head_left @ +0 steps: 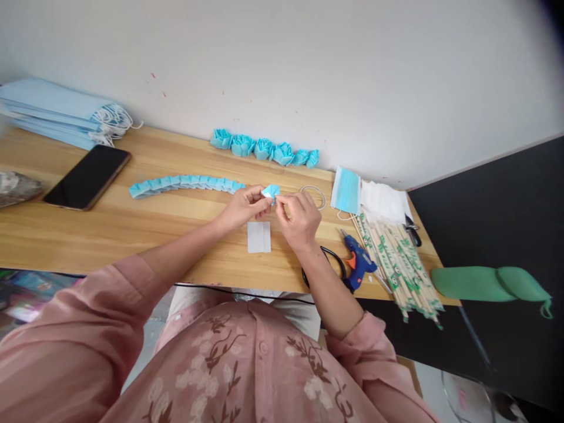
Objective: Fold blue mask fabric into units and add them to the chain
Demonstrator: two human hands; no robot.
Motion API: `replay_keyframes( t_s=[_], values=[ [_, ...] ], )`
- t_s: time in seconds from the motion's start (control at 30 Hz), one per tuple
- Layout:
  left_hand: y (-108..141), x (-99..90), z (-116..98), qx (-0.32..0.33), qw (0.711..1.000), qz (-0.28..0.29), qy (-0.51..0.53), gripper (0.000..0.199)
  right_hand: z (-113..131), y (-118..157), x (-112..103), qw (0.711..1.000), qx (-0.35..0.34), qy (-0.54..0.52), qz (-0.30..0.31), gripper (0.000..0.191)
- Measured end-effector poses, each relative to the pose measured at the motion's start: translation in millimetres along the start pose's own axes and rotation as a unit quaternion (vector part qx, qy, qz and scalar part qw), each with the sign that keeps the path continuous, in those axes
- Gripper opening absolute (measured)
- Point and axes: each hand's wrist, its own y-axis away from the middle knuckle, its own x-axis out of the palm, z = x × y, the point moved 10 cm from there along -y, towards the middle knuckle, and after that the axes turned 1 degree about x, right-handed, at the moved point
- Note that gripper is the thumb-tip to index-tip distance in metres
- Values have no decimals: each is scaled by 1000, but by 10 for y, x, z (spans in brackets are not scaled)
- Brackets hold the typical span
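Observation:
My left hand (pixel 247 205) pinches a small folded blue petal (pixel 271 190) that shows a white side. The fingertips of my right hand (pixel 300 218) are closed on the petal's right edge. Below my hands, a whitish square sheet (pixel 258 237) with a crease lies on the table. To the left runs a curved row of overlapping folded blue petals (pixel 185 183), its right end close to my left hand. Several finished-looking blue flowers (pixel 263 148) stand in a line along the wall.
A mask stack (pixel 57 111) and a phone (pixel 88 176) are at the left of the wooden table (pixel 132 235). On the right are a tape ring (pixel 318 192), a blue mask (pixel 346 189), a blue glue gun (pixel 358 258), wrapped chopsticks (pixel 403 261) and a green pouch (pixel 489 284).

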Motion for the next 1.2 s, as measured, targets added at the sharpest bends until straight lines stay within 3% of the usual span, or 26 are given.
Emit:
replay_keyframes(
  t_s=[0.2,0.77,0.9,0.97,1.03,1.13,1.2],
  values=[
    [-9,-32,27,-4,1000,-7,-15,33,-22,10,30,1000,5,-7,10,13],
    [-3,-137,35,-14,998,-55,-37,32,-96,35,234,990,35,-45,128,23],
    [-9,-167,40,-21,997,-64,-26,33,-104,38,210,990,44,-57,120,28],
    [-15,-164,38,-27,998,-60,-22,33,-214,53,192,986,91,-105,95,29],
    [-20,-152,38,-33,998,-51,-23,33,-400,107,233,965,172,-184,77,29],
    [-19,-119,45,-44,998,-33,-29,33,-610,244,443,899,287,-315,101,32],
    [-14,-84,55,-50,998,-15,-40,33,-644,312,565,857,329,-377,122,34]
  ],
)
